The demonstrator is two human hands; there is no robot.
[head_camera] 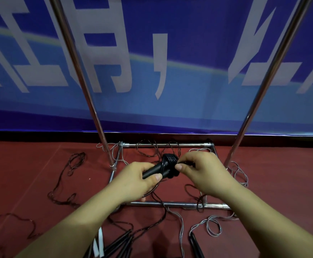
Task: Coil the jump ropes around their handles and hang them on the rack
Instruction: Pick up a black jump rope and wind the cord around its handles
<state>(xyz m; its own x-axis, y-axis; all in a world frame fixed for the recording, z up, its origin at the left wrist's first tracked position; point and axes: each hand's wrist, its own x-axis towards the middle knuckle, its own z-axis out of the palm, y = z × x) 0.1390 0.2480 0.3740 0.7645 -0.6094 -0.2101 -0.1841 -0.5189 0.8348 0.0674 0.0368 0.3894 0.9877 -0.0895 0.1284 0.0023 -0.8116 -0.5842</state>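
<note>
Blue banner (189, 90), red floor (31, 164)

We count two bare hands, the left hand (136, 180) and the right hand (206, 172). We see one chrome tube rack (170, 203) with two slanted uprights. One pair of black plastic handles (156, 169) sits in the hands. On the red floor we count two white handles (99, 243) and several more black handles (195, 245), their number unclear. The thin loose cords (213, 228) tangle too much to count.
</note>
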